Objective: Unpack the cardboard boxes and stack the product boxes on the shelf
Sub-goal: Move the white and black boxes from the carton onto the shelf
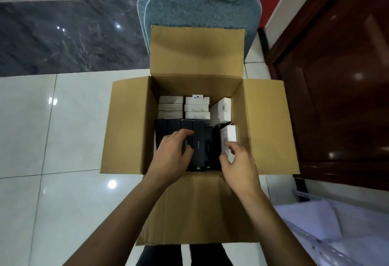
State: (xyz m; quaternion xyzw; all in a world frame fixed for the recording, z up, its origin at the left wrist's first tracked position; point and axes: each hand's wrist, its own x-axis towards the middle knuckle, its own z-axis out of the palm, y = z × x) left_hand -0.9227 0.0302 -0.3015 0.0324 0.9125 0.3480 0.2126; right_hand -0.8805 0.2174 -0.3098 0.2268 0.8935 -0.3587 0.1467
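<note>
An open cardboard box stands on the floor with all its flaps folded out. Inside, white product boxes fill the far half and a row of black product boxes stands in the near half. My left hand reaches in and its fingers curl round one black box in the row. My right hand pinches a tall white box at the right side of the carton.
A blue-grey mat lies beyond the carton. White floor tiles spread to the left, with a dark glossy surface behind. A dark wooden door is on the right. A white metal shelf sits at lower right.
</note>
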